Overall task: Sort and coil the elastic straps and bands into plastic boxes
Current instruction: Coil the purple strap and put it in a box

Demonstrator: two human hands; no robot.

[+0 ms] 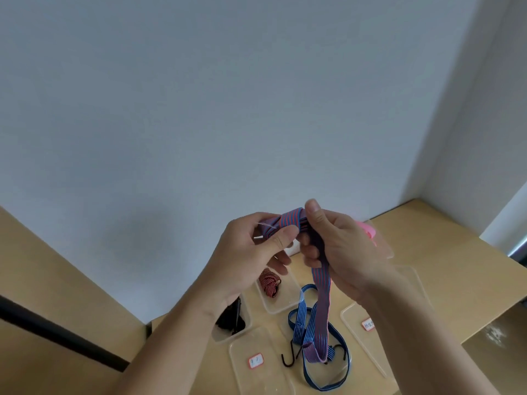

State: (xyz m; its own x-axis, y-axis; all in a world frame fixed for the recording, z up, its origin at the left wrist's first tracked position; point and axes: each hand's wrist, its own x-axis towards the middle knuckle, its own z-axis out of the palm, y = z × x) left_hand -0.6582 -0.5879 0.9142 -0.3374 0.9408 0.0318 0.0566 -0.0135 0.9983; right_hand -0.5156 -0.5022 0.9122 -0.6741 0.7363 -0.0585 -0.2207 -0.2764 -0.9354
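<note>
I hold a blue strap with red stripes point(320, 283) up in front of me, above the table. My left hand point(251, 252) pinches its wound end between thumb and fingers. My right hand point(339, 246) grips the same coil from the right, thumb on top. The free length hangs down from my right hand to a blue striped strap with black hooks point(299, 317) lying on the table. A coiled red striped strap point(269, 282) sits in a clear plastic box point(281, 307). A black strap point(231, 320) fills another box at the left.
A labelled clear lid point(256, 363) lies at the front, and another labelled box point(362, 329) is under my right forearm. Something pink point(368, 229) shows behind my right hand. The wooden table point(445, 252) meets a white wall at the back and ends at the right.
</note>
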